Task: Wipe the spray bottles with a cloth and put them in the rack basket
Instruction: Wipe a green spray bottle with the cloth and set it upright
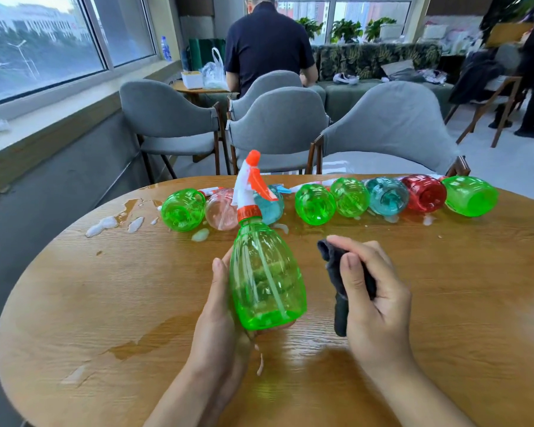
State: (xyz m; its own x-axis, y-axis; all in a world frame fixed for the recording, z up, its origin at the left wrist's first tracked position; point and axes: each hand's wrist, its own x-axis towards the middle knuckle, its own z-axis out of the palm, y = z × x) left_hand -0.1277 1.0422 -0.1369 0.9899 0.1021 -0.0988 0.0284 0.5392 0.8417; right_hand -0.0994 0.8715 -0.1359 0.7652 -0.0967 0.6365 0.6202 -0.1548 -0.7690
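My left hand point(221, 315) grips a green spray bottle point(265, 278) with an orange and white trigger head, held upright above the round wooden table point(105, 303). To its right, a little apart, my right hand point(372, 297) holds a bunched dark grey cloth point(339, 291). Several more spray bottles lie on their sides in a row along the table's far edge: green point(183, 210), pink point(221, 209), teal point(272, 208), green point(315, 204), green point(350, 197), teal point(387, 195), red point(424, 193) and green point(470, 196). No rack basket is in view.
Foam and water patches point(105, 224) lie on the table's left part, with a wet streak point(142, 343) nearer me. Grey chairs point(278, 131) stand beyond the table. A person in a dark shirt point(267, 47) sits with their back to me. Windows run along the left.
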